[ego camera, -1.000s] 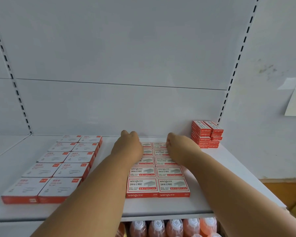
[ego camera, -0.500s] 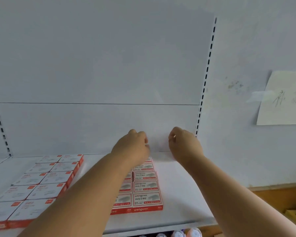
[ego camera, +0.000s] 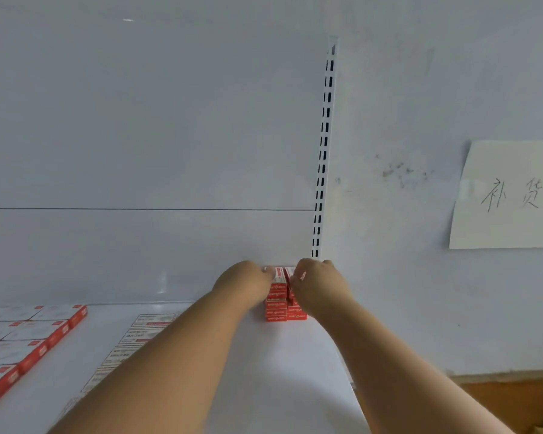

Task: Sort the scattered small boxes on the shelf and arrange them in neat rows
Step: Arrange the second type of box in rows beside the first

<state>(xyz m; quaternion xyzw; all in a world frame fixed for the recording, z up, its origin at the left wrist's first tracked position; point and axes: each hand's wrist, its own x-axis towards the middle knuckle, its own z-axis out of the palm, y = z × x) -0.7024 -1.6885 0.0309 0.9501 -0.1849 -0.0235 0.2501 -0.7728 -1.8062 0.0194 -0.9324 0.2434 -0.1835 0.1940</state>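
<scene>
Two hands are meeting on the red stack [ego camera: 276,303] at the shelf's [ego camera: 295,371] back right corner: the left hand [ego camera: 243,285] and right hand [ego camera: 318,286] are pinching its top boxes. These boxes look light, stiff and slide-prone, so gripping opposite sides seems best.

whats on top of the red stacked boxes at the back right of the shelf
Both hands rest on the stack of red boxes: left hand and right hand grip its top boxes. They cover most of the top.

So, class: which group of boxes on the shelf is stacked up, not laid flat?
The red stack in the back right corner, between both hands; the others lie flat.
</scene>
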